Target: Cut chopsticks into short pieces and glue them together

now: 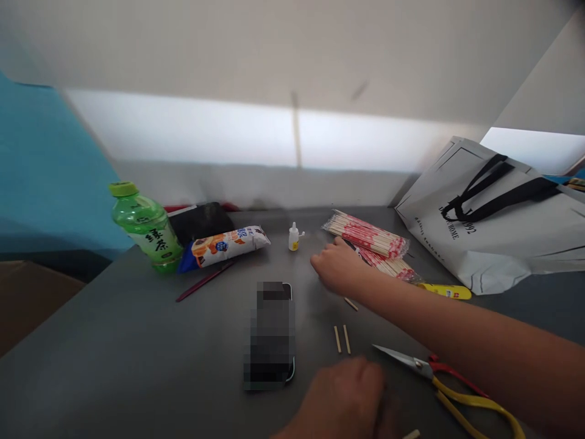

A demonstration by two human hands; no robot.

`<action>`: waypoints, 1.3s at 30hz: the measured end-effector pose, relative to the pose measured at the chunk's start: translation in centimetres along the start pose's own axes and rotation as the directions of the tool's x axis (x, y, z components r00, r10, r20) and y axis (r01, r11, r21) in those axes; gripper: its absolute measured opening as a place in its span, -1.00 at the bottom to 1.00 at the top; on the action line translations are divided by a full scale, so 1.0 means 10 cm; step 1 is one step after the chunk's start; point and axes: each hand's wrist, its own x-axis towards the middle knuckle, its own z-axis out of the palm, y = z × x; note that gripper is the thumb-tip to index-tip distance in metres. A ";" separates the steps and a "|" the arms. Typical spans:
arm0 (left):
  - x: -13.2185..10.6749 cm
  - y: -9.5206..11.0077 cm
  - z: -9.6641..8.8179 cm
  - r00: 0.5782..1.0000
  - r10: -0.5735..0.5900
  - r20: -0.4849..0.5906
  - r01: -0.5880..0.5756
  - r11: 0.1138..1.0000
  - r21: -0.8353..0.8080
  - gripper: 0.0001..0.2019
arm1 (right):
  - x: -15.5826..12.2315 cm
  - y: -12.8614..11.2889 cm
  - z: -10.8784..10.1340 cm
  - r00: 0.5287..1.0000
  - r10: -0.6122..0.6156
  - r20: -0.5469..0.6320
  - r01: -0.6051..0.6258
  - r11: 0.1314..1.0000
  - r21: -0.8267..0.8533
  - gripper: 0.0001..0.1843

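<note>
My right hand [336,266] is curled just beside the wrapped stick packs [365,234], and I cannot tell if it grips something. My left hand [345,393] is blurred, its grip also unclear, near two short wooden sticks [346,339] on the table [183,353].

Grey table [137,360], left side: green drink bottle [148,235], capped, printed label, standing. Snack packet [231,245], white with orange print and a blue end, lies just beside it. Behind these, a black pouch [208,218]. In front of the packet, a thin dark red rod [204,282], type unclear. Centre: phone [272,335], flat, screen pixelated. Right: white bag [498,250], black handles and lettering. Back: pale wall [274,55], bright band of light across it
</note>
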 end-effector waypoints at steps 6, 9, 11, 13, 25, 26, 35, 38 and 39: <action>-0.05 -0.04 -0.16 0.939 -0.211 -0.273 0.233 0.971 0.049 -0.45 | -0.85 0.11 0.06 0.981 0.190 0.041 -0.194 0.930 0.312 -0.87; -0.04 -0.07 -0.12 0.942 -0.254 -0.219 0.265 0.964 0.026 -0.48 | -1.05 0.29 0.22 0.968 0.223 0.110 -0.249 0.865 0.435 -0.86; -0.03 -0.09 -0.11 0.946 -0.241 -0.215 0.246 0.969 -0.005 -0.54 | -1.09 0.39 0.30 0.967 0.188 0.170 -0.249 0.831 0.497 -0.89; -0.01 -0.11 -0.12 0.946 -0.226 -0.234 0.222 0.974 -0.044 -0.55 | -1.10 0.45 0.34 0.966 0.149 0.213 -0.243 0.807 0.538 -0.90; -0.05 -0.21 -0.02 0.924 -0.120 -0.363 0.146 0.988 0.044 -0.51 | -1.23 0.49 0.35 0.970 0.162 0.180 -0.231 0.840 0.492 -0.64; -0.05 -0.21 -0.01 0.925 -0.103 -0.365 0.134 0.989 0.061 -0.55 | -1.23 0.48 0.36 0.971 0.157 0.179 -0.226 0.842 0.491 -0.65; 0.01 -0.14 -0.12 0.958 -0.167 -0.234 0.164 0.986 -0.030 -0.61 | -1.16 0.37 0.42 0.986 0.113 0.121 -0.162 0.812 0.561 -0.75; 0.00 -0.12 -0.13 0.955 -0.173 -0.239 0.163 0.985 -0.061 -0.61 | -1.16 0.36 0.42 0.990 0.092 0.105 -0.135 0.828 0.544 -0.71; -0.01 -0.12 -0.13 0.952 -0.173 -0.251 0.160 0.985 -0.071 -0.61 | -1.16 0.36 0.41 0.991 0.083 0.101 -0.125 0.835 0.535 -0.72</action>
